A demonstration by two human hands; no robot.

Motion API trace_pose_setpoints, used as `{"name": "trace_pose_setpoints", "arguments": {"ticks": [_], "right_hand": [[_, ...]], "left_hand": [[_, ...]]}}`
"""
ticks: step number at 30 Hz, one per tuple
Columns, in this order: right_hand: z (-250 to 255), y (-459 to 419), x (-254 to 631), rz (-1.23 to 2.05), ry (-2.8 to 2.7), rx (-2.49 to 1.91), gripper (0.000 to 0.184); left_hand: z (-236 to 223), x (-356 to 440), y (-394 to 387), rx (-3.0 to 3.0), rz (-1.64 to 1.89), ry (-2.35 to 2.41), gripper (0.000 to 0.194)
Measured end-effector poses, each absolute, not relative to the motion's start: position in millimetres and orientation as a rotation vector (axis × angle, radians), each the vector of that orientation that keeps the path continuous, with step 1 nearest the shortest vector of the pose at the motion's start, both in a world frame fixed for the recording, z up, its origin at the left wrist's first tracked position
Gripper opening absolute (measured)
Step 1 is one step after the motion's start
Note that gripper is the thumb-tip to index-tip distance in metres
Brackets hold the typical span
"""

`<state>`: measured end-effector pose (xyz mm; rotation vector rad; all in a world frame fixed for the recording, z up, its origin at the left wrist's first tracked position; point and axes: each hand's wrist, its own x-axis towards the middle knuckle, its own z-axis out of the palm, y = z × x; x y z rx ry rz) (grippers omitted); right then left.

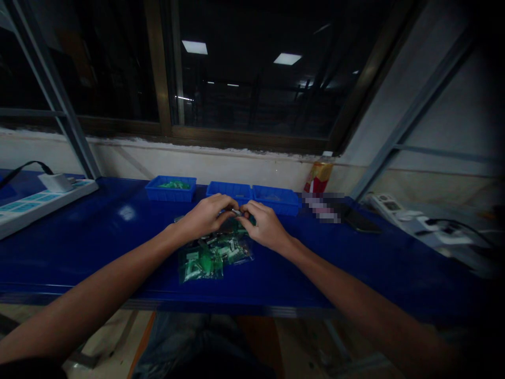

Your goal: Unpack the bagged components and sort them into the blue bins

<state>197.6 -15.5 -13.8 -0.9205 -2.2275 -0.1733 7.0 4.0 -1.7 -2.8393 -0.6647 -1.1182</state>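
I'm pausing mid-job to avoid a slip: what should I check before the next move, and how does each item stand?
1. Left hand and right hand both in view: ok.
2. Small piece held at both hands' fingertips: ok.
3. Small piece's exact alignment: cannot tell, fingers partly cover it.
4. Clear packets resting on the table: ok.
5. Leftmost blue bin apart from both hands: ok.

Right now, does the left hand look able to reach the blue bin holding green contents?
Probably yes: nothing visible stands between the left hand and that bin, though this hand holds a small object.
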Motion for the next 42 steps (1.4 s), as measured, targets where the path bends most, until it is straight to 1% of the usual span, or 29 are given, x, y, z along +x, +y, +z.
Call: {"name": "trace_pose_setpoints", "arguments": {"ticks": [8,13,19,23,27,32,34,38,42], "right_hand": [[-14.5,-15.4,197.5,-0.262,-2.188,-0.939,0.006],[-12.8,-20.2,194.6,-0.29,-2.124,-0.937,0.013],[-11.5,-23.5,192.8,-0.294,-2.173,-0.903,0.014],[-12.3,-22.0,193.8,-0.253,-2.152,-0.916,0.014],[-11.7,-20.8,194.5,-0.203,-2.109,-0.941,0.016],[-11.3,-20.7,194.7,-0.159,-2.123,-0.941,0.017],[-11.6,-20.9,194.7,-0.16,-2.12,-0.942,0.013],[-11.6,-21.9,194.1,-0.171,-2.112,-0.934,0.025],[-10.3,-23.6,192.9,-0.183,-2.137,-0.899,0.014]], "left_hand": [[-0.4,7.9,2.1,-2.833,-1.107,-0.71,0.012],[1.9,7.6,0.5,-2.8,-1.045,-0.816,0.022],[3.0,8.1,-0.5,-2.772,-0.901,-0.983,0.033],[3.8,6.9,-1.4,-2.822,-1.019,-0.914,0.023],[4.1,6.3,-2.9,-2.827,-1.092,-0.77,0.024],[2.0,7.8,-1.2,-2.772,-1.112,-0.783,0.016],[1.9,8.4,-1.0,-2.752,-1.112,-0.808,0.017],[3.8,8.9,-2.8,-2.725,-1.063,-0.868,0.024],[5.6,8.9,-3.5,-2.741,-0.96,-0.927,0.03]]}}
